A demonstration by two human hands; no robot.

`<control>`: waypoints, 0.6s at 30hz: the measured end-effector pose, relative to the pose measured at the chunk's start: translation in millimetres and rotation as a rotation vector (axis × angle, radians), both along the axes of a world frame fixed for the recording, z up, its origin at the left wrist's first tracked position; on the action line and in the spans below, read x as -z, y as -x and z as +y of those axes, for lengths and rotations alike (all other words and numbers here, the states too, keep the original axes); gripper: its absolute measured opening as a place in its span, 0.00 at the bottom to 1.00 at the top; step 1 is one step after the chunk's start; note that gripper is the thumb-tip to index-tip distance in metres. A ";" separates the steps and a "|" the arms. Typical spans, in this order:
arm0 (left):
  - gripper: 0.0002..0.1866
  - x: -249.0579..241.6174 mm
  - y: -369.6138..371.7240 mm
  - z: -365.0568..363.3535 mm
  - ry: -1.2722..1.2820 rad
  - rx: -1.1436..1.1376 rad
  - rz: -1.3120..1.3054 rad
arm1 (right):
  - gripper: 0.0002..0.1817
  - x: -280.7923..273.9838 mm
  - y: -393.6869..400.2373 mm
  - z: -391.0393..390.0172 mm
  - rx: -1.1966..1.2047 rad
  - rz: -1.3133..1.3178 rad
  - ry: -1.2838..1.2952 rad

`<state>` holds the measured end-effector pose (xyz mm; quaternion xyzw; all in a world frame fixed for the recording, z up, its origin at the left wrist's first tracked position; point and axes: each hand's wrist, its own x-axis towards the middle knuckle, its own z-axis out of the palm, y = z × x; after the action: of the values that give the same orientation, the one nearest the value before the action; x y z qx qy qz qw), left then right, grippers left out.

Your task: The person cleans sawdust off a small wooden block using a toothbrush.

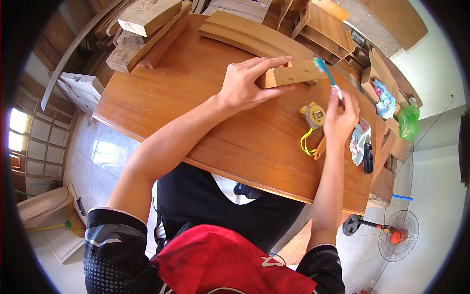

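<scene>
My left hand (252,83) grips a short wooden block (299,73) by its left end, thumb below and fingers over the top. In my right hand (341,115) is a toothbrush (327,73) with a teal head and a white handle. Its bristles are right at the block's right end. Just left of my right wrist lies a tape measure (313,115) with a yellow strap, and a wooden handle (320,148) pokes out beside it, partly hidden by my forearm. A crumpled cloth (360,141) and a black tool (368,158) lie to the right.
The wooden table (220,139) carries a curved board (254,36) along its far side and stacked timber (147,19) at the far left. At the right sit a green plastic bag (409,121) and a blue bag (386,102). A fan (397,236) stands lower right.
</scene>
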<state>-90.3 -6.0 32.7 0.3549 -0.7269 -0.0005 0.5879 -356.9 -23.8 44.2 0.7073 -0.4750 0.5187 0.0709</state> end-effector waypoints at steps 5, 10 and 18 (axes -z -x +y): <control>0.34 -1.9 -0.2 -0.1 0.030 -0.002 -0.017 | 0.11 -7.2 -36.8 22.5 -0.166 0.136 0.066; 0.34 -0.3 -1.8 1.9 -0.020 -0.001 -0.038 | 0.07 -4.9 2.8 1.3 -0.009 0.103 0.026; 0.33 0.0 2.7 3.1 0.040 0.016 -0.041 | 0.09 -7.6 -31.1 25.3 -0.128 0.197 0.135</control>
<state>-92.9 -2.9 32.7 0.3372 -0.7414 0.0169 0.5799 -325.8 1.5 51.8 0.7771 -0.3838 0.4812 0.1313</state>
